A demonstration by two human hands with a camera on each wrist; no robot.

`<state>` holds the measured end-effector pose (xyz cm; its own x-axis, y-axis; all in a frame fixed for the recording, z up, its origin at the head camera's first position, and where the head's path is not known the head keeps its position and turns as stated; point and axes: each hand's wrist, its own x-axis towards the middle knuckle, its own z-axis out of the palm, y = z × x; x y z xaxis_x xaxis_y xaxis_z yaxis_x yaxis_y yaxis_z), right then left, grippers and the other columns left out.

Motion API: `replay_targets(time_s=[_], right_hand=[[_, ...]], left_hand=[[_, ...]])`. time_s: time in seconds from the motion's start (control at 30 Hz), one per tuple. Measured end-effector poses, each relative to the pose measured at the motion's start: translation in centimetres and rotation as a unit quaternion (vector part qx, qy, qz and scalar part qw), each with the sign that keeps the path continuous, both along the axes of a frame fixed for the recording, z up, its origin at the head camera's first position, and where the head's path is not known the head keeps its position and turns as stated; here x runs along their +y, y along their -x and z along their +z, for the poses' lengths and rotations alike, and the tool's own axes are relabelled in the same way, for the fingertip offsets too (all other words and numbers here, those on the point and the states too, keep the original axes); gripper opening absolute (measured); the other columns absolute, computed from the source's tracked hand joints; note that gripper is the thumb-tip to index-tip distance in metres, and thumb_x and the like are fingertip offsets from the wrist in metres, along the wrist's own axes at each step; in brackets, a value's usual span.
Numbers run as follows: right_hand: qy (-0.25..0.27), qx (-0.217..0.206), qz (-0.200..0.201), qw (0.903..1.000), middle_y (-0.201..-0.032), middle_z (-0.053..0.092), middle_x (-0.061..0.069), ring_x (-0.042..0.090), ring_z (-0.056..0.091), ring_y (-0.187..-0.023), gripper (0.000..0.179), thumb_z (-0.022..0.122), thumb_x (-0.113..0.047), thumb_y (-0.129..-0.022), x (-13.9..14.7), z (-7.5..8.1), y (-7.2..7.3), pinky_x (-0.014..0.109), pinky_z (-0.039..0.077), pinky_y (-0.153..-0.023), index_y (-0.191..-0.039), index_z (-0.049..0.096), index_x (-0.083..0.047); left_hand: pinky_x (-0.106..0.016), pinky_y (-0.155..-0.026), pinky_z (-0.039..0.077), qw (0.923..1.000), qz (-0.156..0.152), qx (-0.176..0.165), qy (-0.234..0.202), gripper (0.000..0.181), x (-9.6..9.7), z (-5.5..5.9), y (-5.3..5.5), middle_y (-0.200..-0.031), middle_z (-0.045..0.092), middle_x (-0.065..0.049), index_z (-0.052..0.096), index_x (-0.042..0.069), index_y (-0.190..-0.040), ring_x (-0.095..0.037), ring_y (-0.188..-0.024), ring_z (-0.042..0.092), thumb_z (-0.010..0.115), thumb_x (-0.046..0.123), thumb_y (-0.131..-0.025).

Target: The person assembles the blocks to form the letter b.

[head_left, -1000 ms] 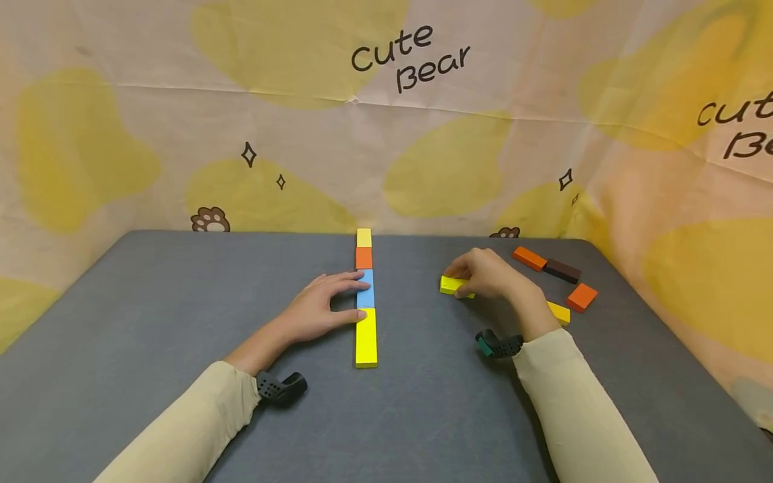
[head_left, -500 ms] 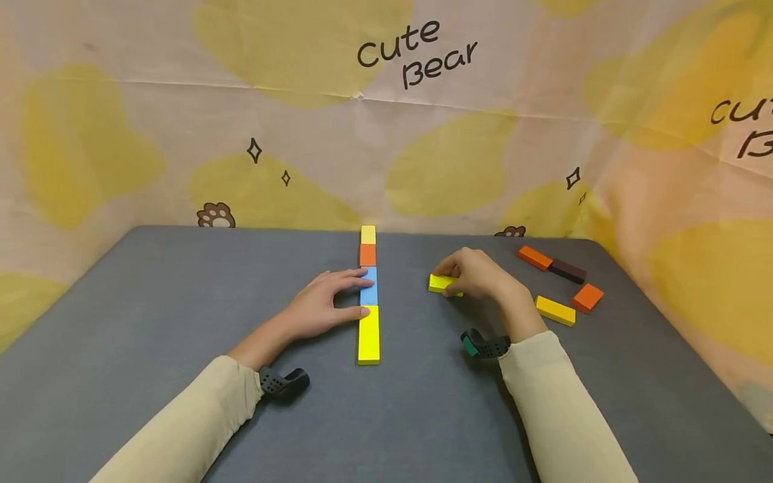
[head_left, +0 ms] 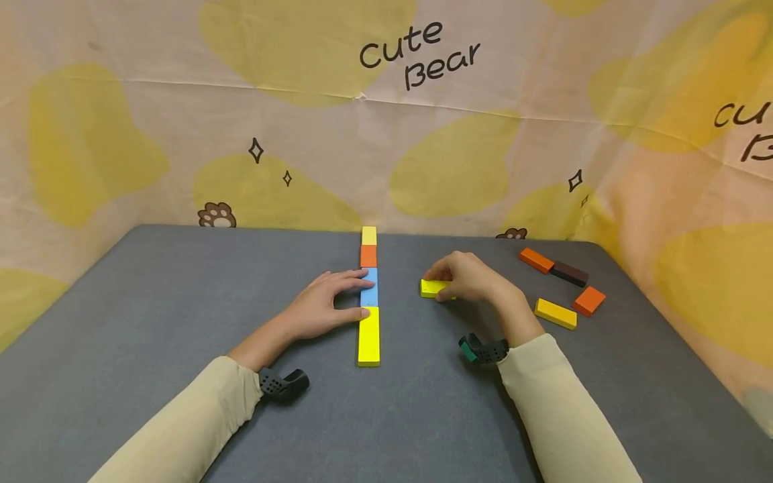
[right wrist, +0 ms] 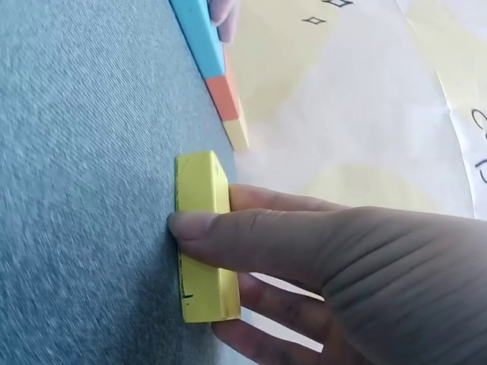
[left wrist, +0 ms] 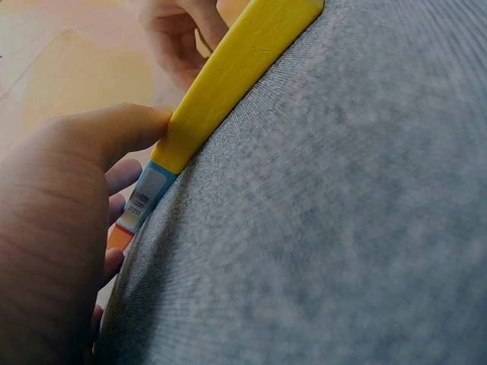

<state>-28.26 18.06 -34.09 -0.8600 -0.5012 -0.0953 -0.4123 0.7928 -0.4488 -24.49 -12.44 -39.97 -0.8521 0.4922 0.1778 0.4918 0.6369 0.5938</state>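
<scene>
A row of end-to-end wooden blocks runs away from me along the table: a long yellow block (head_left: 369, 342), a blue block (head_left: 369, 297), an orange block (head_left: 368, 255) and a pale yellow block (head_left: 369, 235). My left hand (head_left: 317, 305) rests at the row's left side, thumb on the far end of the long yellow block and extended fingers over the blue one. To the right of the row, my right hand (head_left: 474, 278) pinches a yellow block (right wrist: 199, 182) between thumb and fingers. That block lies crosswise, close over the table, its near end pointing at the row.
Loose blocks lie at the right of the grey table (head_left: 290, 429): an orange block (head_left: 535, 260) against a dark brown block (head_left: 570, 274), another orange block (head_left: 588, 301) and a yellow block (head_left: 555, 313). A printed cloth (head_left: 447, 161) hangs behind the table's far edge.
My right hand has moved left with the yellow block, closer to the row, uncovering the loose yellow block behind the wrist. The left hand keeps its place on the row.
</scene>
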Motion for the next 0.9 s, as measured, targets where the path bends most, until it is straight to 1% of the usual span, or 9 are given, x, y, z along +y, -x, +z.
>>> replay_targets(time_s=[0.17,0.33,0.63,0.9], right_hand=[[0.005,0.005,0.008,0.9999,-0.115,0.076,0.008,0.023,0.067,-0.103,0.038,0.079,-0.005,-0.084,-0.8,-0.1,-0.1,0.04,0.057,-0.092,-0.122,0.074,-0.009],[0.012,0.002,0.01,0.9999,-0.114,0.076,0.008,0.023,0.067,-0.102,0.037,0.08,-0.004,-0.083,-1.3,-0.1,-0.2,0.04,0.057,-0.092,-0.12,0.074,-0.008],[0.004,0.026,0.023,0.9994,-0.113,0.076,0.009,0.024,0.069,-0.104,0.036,0.082,-0.008,-0.082,-2.2,-0.3,-0.4,0.04,0.057,-0.093,-0.118,0.075,-0.007],[0.003,0.033,0.023,0.9992,-0.113,0.076,0.008,0.023,0.069,-0.103,0.035,0.081,-0.009,-0.084,-3.0,-0.4,-0.5,0.04,0.056,-0.095,-0.118,0.075,-0.007]], left_hand=[[-0.059,-0.128,0.012,1.0,-0.001,-0.001,-0.001,0.056,-0.1,0.1,-0.1,-0.159,0.046,0.002,0.059,0.023,-0.143,-0.025,-0.151,0.039,0.072,0.041,-0.091],[-0.059,-0.128,0.012,1.0,-0.001,-0.001,-0.001,0.056,-0.1,0.1,-0.1,-0.159,0.046,0.002,0.059,0.024,-0.143,-0.025,-0.151,0.039,0.072,0.04,-0.091],[-0.058,-0.128,0.013,1.0,-0.001,0.004,0.002,0.056,0.0,0.0,0.0,-0.159,0.047,0.001,0.059,0.023,-0.143,-0.025,-0.151,0.039,0.072,0.042,-0.091],[-0.059,-0.128,0.014,1.0,-0.001,0.004,0.004,0.056,0.0,0.0,0.1,-0.159,0.047,0.001,0.059,0.023,-0.143,-0.025,-0.151,0.039,0.072,0.042,-0.091]])
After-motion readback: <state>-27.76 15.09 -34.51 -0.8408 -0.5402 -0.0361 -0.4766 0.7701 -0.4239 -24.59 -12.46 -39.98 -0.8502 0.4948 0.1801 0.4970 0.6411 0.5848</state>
